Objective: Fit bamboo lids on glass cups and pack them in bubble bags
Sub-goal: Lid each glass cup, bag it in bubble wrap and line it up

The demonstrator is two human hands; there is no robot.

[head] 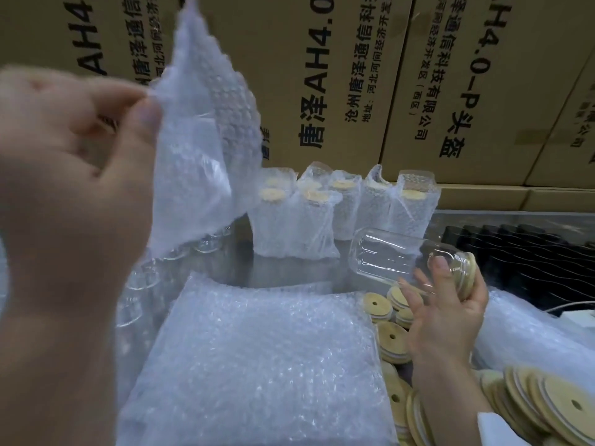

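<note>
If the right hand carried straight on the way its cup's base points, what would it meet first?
Probably the nearest bagged cup in the standing row; the right hand holds its lidded glass cup sideways, base toward it. Depth unclear.

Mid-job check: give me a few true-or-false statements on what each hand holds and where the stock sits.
1. The left hand pinches a bubble bag raised in the air. True.
2. The glass cup in the right hand has no lid. False: a bamboo lid sits on its mouth.
3. Packed cups stand upright before the cardboard boxes. True.
4. The loose lids lie left of the stack of bubble bags. False: they lie to its right.
</note>
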